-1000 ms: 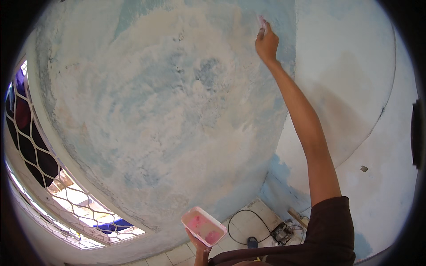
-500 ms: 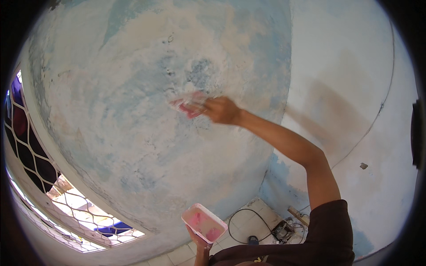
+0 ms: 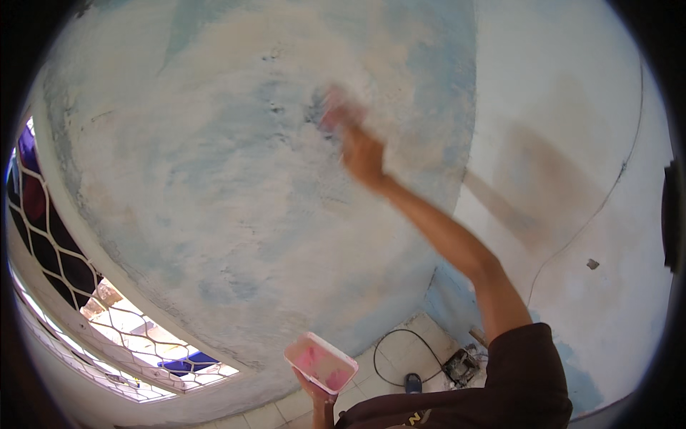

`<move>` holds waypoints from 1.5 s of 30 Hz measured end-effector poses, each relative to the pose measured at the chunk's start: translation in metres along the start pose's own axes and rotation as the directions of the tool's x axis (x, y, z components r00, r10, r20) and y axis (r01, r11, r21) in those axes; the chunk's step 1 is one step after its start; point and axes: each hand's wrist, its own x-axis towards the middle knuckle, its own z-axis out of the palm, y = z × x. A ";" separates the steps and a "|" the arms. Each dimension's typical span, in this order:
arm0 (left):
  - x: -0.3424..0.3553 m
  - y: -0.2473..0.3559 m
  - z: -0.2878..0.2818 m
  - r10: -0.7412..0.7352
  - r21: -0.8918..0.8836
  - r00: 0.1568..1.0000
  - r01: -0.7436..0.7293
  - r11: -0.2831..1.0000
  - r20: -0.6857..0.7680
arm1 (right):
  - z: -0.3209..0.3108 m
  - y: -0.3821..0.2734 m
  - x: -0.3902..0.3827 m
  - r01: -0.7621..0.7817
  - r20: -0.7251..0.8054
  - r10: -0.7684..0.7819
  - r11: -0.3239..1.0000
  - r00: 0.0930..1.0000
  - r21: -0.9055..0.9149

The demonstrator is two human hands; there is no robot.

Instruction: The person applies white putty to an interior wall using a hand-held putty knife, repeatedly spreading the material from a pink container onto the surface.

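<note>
My right hand point(image 3: 363, 156) is raised against the wall point(image 3: 214, 179), closed around a flat pinkish-red spreader point(image 3: 341, 109) that is smeared by motion. The spreader is over the dark, rough patch of the patchy blue and off-white wall; whether it touches the surface I cannot tell. Low in front of me, my left hand point(image 3: 315, 390) supports a white rectangular tub point(image 3: 304, 366) from below and at its side. The tub is tilted toward me, and pink and whitish smears of paste show inside it. Its underside hides part of my left fingers.
A window with a wavy metal grille point(image 3: 53, 250) runs down the left side. On the tiled floor point(image 3: 364, 390) lie a looped black cable point(image 3: 376, 357) and a dark boxy thing point(image 3: 461, 366). The right wall point(image 3: 543, 236) bears a hanging thin wire point(image 3: 604, 204).
My right hand has swung the spreader up and to the right along the wall, its wrist now turned upward. The tub in my left hand has shifted slightly left and down.
</note>
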 end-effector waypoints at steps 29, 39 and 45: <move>-0.006 -0.099 0.012 -0.169 0.105 0.979 0.157 0.982 0.111 | -0.330 -0.232 -0.248 -0.697 0.781 0.600 0.634 0.171 -0.335; -0.014 -0.129 0.018 -0.261 0.160 0.965 0.256 0.953 0.010 | -0.350 -0.226 -0.273 -0.710 0.775 0.620 0.601 0.124 -0.367; -0.010 -0.131 -0.007 -0.344 0.095 0.936 0.336 0.937 0.080 | -0.344 -0.215 -0.256 -0.736 0.729 0.673 0.555 0.124 -0.387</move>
